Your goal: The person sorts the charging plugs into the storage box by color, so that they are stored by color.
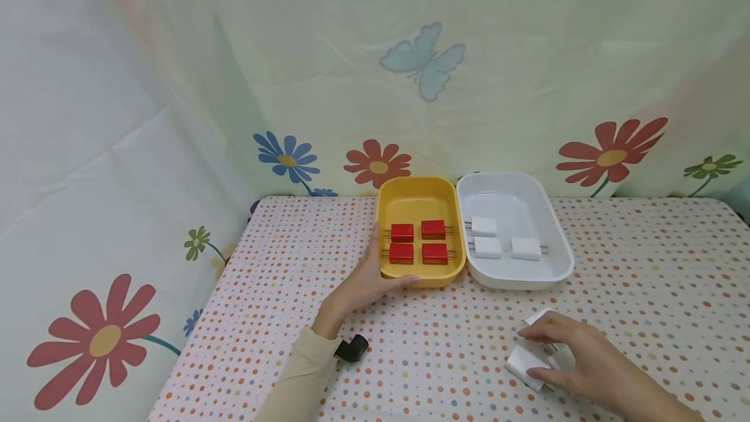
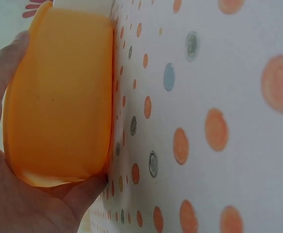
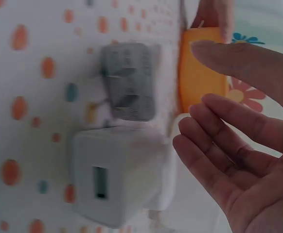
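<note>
My left hand (image 1: 366,279) holds the near left corner of the yellow tray (image 1: 417,282), its fingers along the side and thumb at the front; the left wrist view shows the hand (image 2: 25,199) around the tray's wall (image 2: 59,97). Several red plug adapters (image 1: 435,253) lie inside. My right hand (image 1: 597,360) hovers over white adapters (image 1: 526,366) on the cloth. In the right wrist view its fingers (image 3: 214,165) are parted and clear of the adapters, one with a port (image 3: 100,182), another showing its prongs (image 3: 132,80).
A white tray (image 1: 515,284) with three white adapters (image 1: 526,248) stands against the yellow tray's right side. A dark wrist device (image 1: 351,348) sits beside the left sleeve (image 1: 305,370). Behind the dotted tablecloth (image 1: 433,357) hangs a flowered curtain (image 1: 498,103).
</note>
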Tool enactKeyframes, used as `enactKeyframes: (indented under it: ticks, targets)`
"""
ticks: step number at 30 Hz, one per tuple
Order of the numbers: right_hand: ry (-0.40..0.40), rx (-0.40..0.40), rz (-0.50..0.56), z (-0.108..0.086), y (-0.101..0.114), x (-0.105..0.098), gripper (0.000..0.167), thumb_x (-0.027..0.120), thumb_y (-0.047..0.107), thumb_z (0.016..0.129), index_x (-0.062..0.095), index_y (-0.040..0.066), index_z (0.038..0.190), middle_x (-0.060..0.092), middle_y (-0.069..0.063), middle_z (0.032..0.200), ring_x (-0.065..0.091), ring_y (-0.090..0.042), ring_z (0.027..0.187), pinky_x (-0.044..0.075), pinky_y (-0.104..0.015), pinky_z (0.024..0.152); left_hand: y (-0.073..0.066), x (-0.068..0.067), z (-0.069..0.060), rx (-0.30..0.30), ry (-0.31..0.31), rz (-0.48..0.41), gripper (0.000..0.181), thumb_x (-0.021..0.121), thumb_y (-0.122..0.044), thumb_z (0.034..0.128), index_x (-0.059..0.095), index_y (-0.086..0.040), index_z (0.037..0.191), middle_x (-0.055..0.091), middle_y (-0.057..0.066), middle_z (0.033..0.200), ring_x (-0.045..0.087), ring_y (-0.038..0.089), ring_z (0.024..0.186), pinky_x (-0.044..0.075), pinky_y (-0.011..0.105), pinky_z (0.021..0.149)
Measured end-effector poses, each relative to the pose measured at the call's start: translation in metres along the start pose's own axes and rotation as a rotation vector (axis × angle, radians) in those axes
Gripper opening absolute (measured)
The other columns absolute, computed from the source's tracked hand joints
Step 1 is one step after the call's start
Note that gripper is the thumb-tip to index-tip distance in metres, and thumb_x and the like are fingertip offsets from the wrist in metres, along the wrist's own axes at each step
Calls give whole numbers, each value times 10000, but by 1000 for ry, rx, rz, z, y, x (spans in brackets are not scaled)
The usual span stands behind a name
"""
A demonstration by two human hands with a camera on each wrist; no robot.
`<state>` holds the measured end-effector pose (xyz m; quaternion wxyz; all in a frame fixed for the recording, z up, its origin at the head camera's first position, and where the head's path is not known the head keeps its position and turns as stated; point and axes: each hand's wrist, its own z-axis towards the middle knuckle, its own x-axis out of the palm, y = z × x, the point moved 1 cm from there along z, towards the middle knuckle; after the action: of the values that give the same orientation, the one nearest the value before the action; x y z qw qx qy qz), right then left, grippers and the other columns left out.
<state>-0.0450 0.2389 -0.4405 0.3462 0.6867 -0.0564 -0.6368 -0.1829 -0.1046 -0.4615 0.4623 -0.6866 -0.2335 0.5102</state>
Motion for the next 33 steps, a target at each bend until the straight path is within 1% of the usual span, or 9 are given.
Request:
enactKeyframes:
  ticks: [3, 7, 9, 14, 16, 20, 25, 28, 33]
  targets:
    - [40, -6, -29, -2, -4, 7, 511, 985, 267, 687, 761, 69, 1102, 687, 8, 1082, 660, -77, 911, 593, -337, 761, 0, 0, 0, -4, -5, -2, 1290, 861, -436, 866, -120, -230, 1677, 134, 76, 1739, 199, 263, 1572, 253, 570, 1231]
    - [82, 68, -85, -1, -1, 15, 537, 993, 306, 664, 762, 82, 1095, 684, -11, 1093, 680, -216, 946, 594, -472, 795, 0, -1, 1, -1, -9, -8, 1285, 861, -427, 867, -116, -232, 1678, 140, 81, 1737, 202, 265, 1571, 256, 575, 1228]
    - [87, 96, -108, 0, 0, 18, 543, 996, 320, 654, 764, 98, 1091, 675, 8, 1080, 672, -199, 928, 590, -490, 790, 0, -1, 1, 0, -7, -10, 1286, 861, -427, 867, -117, -225, 1678, 138, 83, 1737, 200, 267, 1572, 254, 576, 1229]
    - [90, 51, -68, 3, 0, 21, 502, 986, 285, 687, 772, 75, 1090, 658, 53, 1047, 628, -56, 858, 584, -339, 752, 1, -1, -1, 0, -6, -8, 1300, 864, -447, 860, -119, -218, 1678, 144, 75, 1737, 198, 264, 1573, 247, 573, 1232]
    - [92, 34, -45, 5, 0, 22, 486, 979, 276, 703, 773, 71, 1091, 658, 59, 1053, 632, -45, 871, 578, -301, 741, 2, -1, -1, 5, -6, -12, 1301, 865, -447, 860, -121, -220, 1678, 155, 71, 1735, 208, 257, 1570, 248, 567, 1232]
    - [89, 45, -38, 8, 3, 25, 477, 973, 306, 716, 776, 102, 1099, 660, 80, 1068, 637, -54, 901, 578, -302, 756, 3, 0, -2, 13, -6, -19, 1294, 868, -417, 866, -120, -216, 1678, 171, 72, 1731, 229, 253, 1562, 257, 561, 1231]
    - [95, 62, -18, 12, 5, 28, 486, 973, 308, 719, 755, 107, 1104, 656, 63, 1079, 642, -55, 900, 581, -292, 757, 3, 1, -2, -15, -9, -1, 1288, 865, -432, 864, -109, -229, 1680, 143, 78, 1738, 201, 276, 1574, 244, 587, 1231]
    - [110, 74, -18, 13, 4, 28, 498, 967, 311, 733, 750, 84, 1119, 659, 40, 1084, 621, -64, 893, 582, -324, 757, 3, 2, -2, -27, -10, 10, 1294, 864, -457, 858, -112, -242, 1680, 134, 75, 1740, 195, 281, 1576, 245, 592, 1229]
    - [118, 110, -47, 13, 4, 30, 517, 972, 307, 726, 752, 86, 1138, 659, 38, 1092, 612, -68, 900, 587, -363, 787, 2, 1, 0, -13, -10, -2, 1303, 870, -455, 852, -115, -244, 1679, 153, 71, 1735, 220, 268, 1567, 263, 574, 1227]
